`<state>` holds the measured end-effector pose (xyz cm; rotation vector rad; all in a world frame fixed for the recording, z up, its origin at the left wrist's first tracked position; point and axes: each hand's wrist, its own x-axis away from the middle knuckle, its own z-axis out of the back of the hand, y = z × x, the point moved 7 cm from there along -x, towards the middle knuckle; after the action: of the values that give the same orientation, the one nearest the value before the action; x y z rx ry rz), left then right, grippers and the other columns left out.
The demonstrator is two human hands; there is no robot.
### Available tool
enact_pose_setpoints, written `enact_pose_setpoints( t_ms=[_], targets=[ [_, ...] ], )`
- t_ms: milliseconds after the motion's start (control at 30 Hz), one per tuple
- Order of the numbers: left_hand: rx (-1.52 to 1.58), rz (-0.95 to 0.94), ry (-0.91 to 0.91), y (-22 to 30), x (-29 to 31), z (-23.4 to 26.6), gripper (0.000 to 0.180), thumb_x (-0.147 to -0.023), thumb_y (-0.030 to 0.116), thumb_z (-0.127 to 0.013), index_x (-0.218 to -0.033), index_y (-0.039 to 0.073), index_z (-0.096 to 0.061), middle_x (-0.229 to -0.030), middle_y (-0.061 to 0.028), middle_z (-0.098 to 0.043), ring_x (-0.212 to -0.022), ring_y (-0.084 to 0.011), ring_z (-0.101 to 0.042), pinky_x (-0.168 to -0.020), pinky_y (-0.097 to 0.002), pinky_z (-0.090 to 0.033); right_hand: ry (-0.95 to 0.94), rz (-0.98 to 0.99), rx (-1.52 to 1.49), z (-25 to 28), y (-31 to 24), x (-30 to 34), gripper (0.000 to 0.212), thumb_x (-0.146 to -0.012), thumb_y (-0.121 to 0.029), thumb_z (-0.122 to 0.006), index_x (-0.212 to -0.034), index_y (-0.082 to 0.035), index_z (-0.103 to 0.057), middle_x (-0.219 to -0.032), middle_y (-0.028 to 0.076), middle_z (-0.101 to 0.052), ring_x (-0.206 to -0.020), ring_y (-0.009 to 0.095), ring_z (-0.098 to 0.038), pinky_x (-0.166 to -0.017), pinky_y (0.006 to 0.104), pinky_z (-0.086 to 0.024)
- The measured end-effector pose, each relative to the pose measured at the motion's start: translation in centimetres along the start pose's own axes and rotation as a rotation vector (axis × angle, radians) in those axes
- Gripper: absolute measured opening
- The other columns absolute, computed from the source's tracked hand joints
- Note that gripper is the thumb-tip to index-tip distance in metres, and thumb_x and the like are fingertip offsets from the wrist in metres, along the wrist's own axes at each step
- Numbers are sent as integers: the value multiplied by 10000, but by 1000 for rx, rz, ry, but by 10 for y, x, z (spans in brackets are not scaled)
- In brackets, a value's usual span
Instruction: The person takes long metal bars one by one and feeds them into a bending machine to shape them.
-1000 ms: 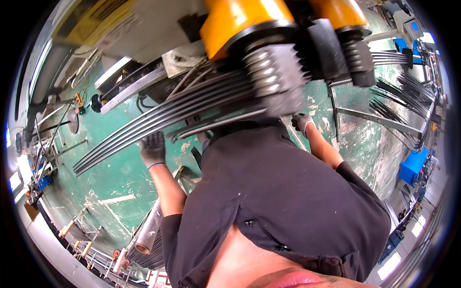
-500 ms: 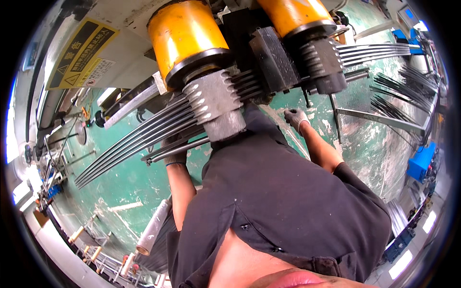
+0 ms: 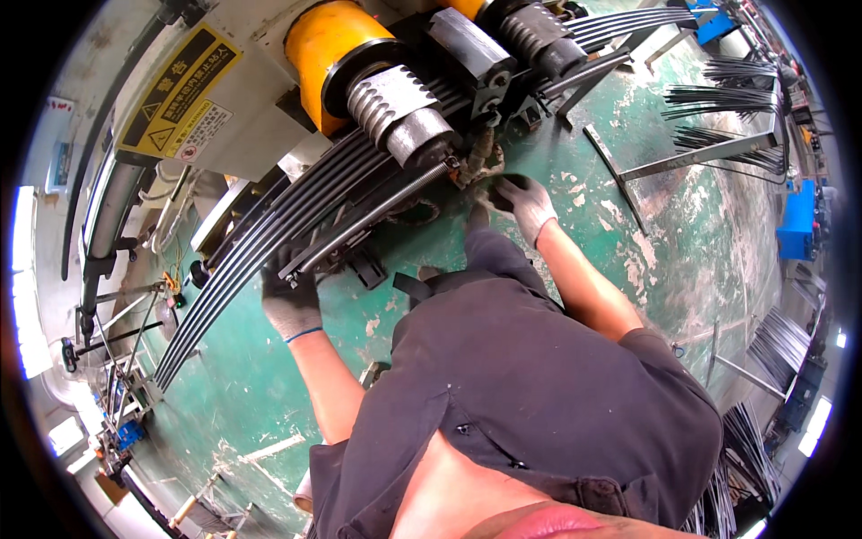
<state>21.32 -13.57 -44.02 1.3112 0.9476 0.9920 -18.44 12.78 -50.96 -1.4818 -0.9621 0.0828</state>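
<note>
My left hand, in a pale work glove with dark fingers, is raised at the lower side of several long dark metal rods. Its fingertips are partly hidden behind the rods and the end of a threaded bar, so I cannot tell whether it grips them. My right hand, gloved likewise, is just below the machine's hoses and fittings. Its dark fingers point toward my legs and are blurred; no held thing can be made out. The rods pass behind a ribbed metal roller under a yellow cylinder.
A black block sits between two roller units. Bundles of dark rods lie on a metal rack at right, near a blue box. A yellow warning label marks the machine at left. The green floor is worn.
My view has shifted, with the machine now higher. My left hand has come out more from under the rods. My right hand has moved left, closer to the machine's fittings.
</note>
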Motion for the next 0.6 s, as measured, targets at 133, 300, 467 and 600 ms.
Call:
enact_pose_setpoints(
  t_ms=[133, 300, 467, 600],
  targets=[
    [878, 117, 86, 5, -13, 34, 420, -1037, 201, -416, -1325, -48, -593, -1341, -241, -626, -1280, -364, -582, -1172, -529, -410, -181, 36, -246, -68, -65, 19, 396, -997, -225, -694, -1296, 32, -654, -1177, 90, -721, -1030, 165, -689, -914, 298, -541],
    [1039, 107, 137, 30, -15, 66, 465, -966, 155, -447, -1309, -119, -598, -1358, -267, -627, -1304, -400, -567, -1195, -551, -379, -292, 82, -385, -126, -110, 25, 416, -1005, -223, -684, -1338, 21, -628, -1198, 86, -712, -1091, 186, -656, -960, 333, -516],
    [1046, 96, 95, 55, -12, 71, 475, -981, 173, -487, -1359, -103, -566, -1421, -254, -597, -1337, -393, -548, -1201, -539, -366, -268, 114, -359, -143, -119, 14, 357, -1031, -278, -653, -1298, -41, -660, -1104, 58, -711, -962, 153, -680, -810, 322, -570],
    [998, 140, 196, 67, -13, 59, 457, -1015, 182, -488, -1359, -110, -565, -1392, -263, -616, -1311, -380, -583, -1180, -501, -414, -277, 29, -508, -144, -124, 10, 371, -960, -177, -728, -1253, 36, -646, -1108, 104, -714, -951, 191, -691, -851, 338, -561]
  ],
)
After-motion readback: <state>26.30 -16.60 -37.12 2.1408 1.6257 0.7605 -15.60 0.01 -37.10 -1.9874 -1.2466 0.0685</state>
